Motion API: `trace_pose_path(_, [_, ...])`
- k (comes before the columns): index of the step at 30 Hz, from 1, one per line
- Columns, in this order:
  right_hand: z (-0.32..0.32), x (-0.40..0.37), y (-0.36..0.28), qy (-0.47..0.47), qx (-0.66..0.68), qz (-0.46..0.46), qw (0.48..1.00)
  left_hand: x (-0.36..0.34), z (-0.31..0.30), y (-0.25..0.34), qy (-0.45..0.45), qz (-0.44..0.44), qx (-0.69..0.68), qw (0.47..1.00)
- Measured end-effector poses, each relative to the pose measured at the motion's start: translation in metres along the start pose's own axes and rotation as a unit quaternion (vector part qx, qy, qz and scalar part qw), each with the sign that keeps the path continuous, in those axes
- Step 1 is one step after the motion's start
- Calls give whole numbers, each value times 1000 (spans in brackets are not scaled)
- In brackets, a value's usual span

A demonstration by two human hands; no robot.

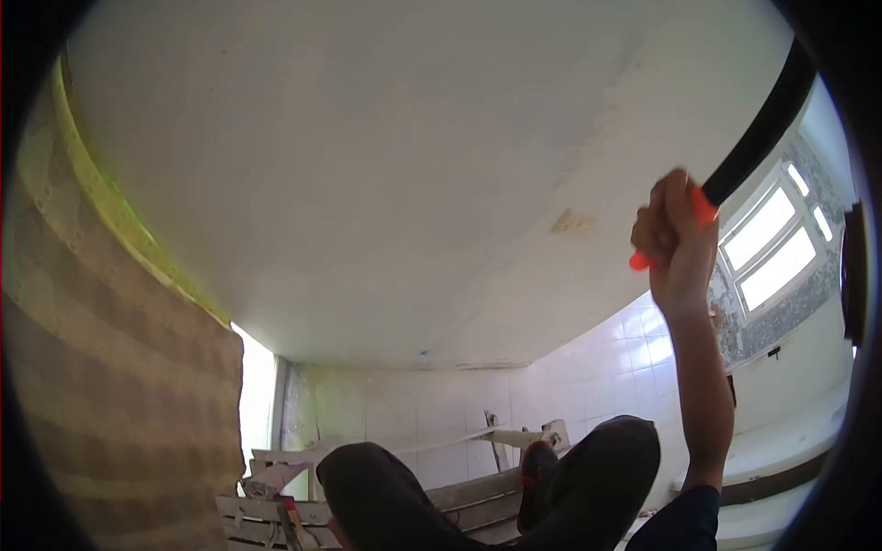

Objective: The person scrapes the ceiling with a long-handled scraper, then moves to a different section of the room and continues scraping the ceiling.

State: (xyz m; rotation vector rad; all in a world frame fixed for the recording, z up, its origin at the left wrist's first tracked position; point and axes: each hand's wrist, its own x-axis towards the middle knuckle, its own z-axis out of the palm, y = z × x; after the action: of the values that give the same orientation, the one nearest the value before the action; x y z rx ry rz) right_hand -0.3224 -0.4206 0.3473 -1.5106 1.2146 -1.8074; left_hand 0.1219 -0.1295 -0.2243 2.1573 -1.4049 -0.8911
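My right hand [675,241] is raised overhead on a bare arm with a dark sleeve [682,522] at the bottom. Its fingers are closed around the orange handle [702,208] of a tool. The tool's long black part [764,121] runs up and to the right, close under the white ceiling [386,165]; I cannot tell if it touches. My left hand is out of view. Two knees in dark trousers [595,470] rise at the bottom, with a dark shoe [538,459] between them.
A small rough patch [571,221] marks the ceiling left of the hand. A window [774,242] is set in the right wall and white tiles [588,376] cover the far wall. Wooden planks [478,500] lie below. A tan wall [110,404] stands at the left.
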Motion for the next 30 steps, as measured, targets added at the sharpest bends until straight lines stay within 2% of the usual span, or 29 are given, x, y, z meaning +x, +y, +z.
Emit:
trace_pose_path(2, [-23,-19,6,24,-7,22,999,52,-5,3,77,18,-102,992])
trace_pose_path(4, [-74,-47,25,47,-27,65,996,109,-21,27,162,81,-189,965])
trace_pose_path(6, [-105,-68,40,80,-44,78,993,138,-88,165,205,155,-227,939])
trace_pose_path(7, [-119,-78,46,99,-48,91,990,171,-90,174,156,126,-417,886])
trace_pose_path(8, [-135,-90,53,104,-71,110,986,183,-107,208,129,148,-467,862])
trace_pose_path(9, [-148,-102,62,108,-94,129,981,204,-119,228,75,199,-452,866])
trace_pose_path(12, [-180,-135,100,132,-99,155,974,196,-157,363,56,318,-334,886])
trace_pose_path(14, [-193,-158,133,135,-101,183,969,170,-166,445,-20,408,-313,857])
trace_pose_path(16, [-199,-187,173,136,-128,212,959,149,-166,507,-42,497,-199,844])
trace_pose_path(17, [-202,-204,196,130,-149,230,953,122,-159,539,-105,447,-246,854])
trace_pose_path(19, [-199,-240,241,132,-145,280,940,109,-131,580,-137,485,-205,839])
trace_pose_path(21, [-189,-264,262,114,-133,319,931,91,-97,624,-150,513,-186,824])
trace_pose_path(22, [-190,-280,280,112,-121,309,937,81,-80,646,-151,523,-182,819])
trace_pose_path(23, [-187,-290,301,111,-109,298,942,73,-63,669,-143,523,-213,813])
trace_pose_path(24, [-190,-294,302,89,-126,338,928,62,-46,691,-135,521,-243,807])
trace_pose_path(26, [-199,-298,298,31,-122,421,898,56,-11,728,-217,450,-381,778])
trace_pose_path(27, [-206,-301,302,-6,-102,462,881,57,2,741,-248,442,-403,762])
trace_pose_path(30, [-206,-309,314,0,-77,475,877,53,11,759,-300,397,-414,762])
